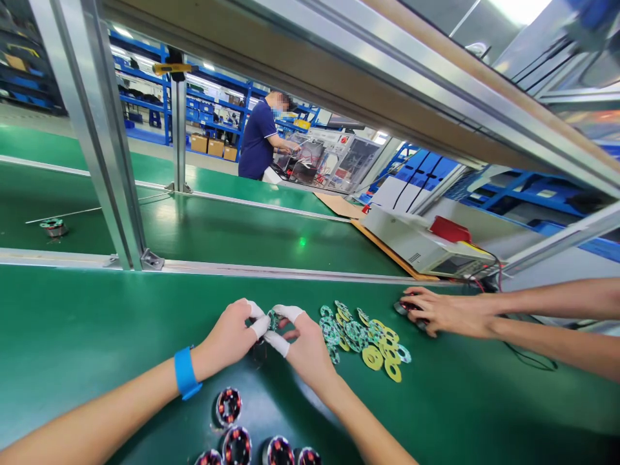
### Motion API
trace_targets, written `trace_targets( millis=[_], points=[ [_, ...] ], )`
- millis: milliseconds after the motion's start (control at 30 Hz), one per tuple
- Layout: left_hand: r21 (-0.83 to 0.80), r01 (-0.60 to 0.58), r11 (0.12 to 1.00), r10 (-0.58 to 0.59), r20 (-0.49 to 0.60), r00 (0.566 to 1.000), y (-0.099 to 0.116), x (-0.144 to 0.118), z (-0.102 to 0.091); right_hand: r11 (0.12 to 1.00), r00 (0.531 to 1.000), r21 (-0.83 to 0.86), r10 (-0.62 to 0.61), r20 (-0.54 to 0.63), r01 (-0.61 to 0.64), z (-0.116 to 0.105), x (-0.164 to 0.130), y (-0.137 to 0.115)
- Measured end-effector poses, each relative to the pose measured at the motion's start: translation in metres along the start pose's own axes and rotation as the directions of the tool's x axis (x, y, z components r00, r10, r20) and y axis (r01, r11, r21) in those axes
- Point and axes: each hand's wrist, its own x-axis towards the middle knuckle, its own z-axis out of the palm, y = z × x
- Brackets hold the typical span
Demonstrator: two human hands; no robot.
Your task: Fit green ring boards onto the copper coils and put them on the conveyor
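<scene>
Two hands are meeting over the green tabletop (pixel 72 323): the left hand (pixel 230 336) and right hand (pixel 303 345), fingertips taped white, are both pinching one small ring-shaped circuit board (pixel 272 319) between them, just left of the pile of ring boards (pixel 361 339). Judging by this, holding the ring by its edges and keeping it level would be serving best. Wound coils (pixel 228 407) are lying near the wrists. A co-worker's hands (pixel 443 313) are working beside the pile.
</scene>
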Motion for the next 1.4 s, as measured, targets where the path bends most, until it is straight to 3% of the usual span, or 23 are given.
trace_targets(
  millis=[67,200,333,500,633,900,1100,1400],
  points=[
    [0.044,-0.023,0.999,0.023,0.001,1.000,0.001,-0.001,0.000,0.999,1.000,-0.053,-0.009,-0.004,0.009,-0.002,0.001,0.001],
    [0.406,-0.064,0.912,0.060,0.022,0.998,-0.003,-0.003,-0.002,0.988,0.999,-0.148,0.041,-0.007,-0.041,-0.015,0.009,0.009],
    [0.587,-0.076,0.806,0.007,0.120,0.993,-0.012,-0.003,0.000,0.986,0.982,-0.097,0.147,0.119,-0.136,-0.019,0.013,0.022],
    [0.613,-0.138,0.778,0.054,0.154,0.987,-0.019,-0.004,0.005,0.969,0.958,0.099,0.206,0.199,-0.228,-0.013,0.010,0.027],
    [0.631,-0.160,0.759,0.081,0.153,0.985,-0.020,-0.005,0.005,0.967,0.956,0.154,0.161,0.245,-0.203,-0.009,0.008,0.018],
    [0.652,-0.170,0.739,0.106,0.137,0.985,-0.022,-0.005,0.006,0.989,0.953,-0.036,-0.128,0.275,0.144,0.002,0.003,0.008],
    [0.644,-0.166,0.747,0.100,0.138,0.985,-0.021,-0.006,0.007,0.968,0.948,-0.126,-0.180,0.261,0.219,0.005,-0.002,0.013],
    [0.633,-0.155,0.759,0.104,0.118,0.988,-0.021,-0.007,0.009,0.961,0.969,-0.145,-0.223,0.105,0.237,0.016,-0.014,0.019]
  ],
)
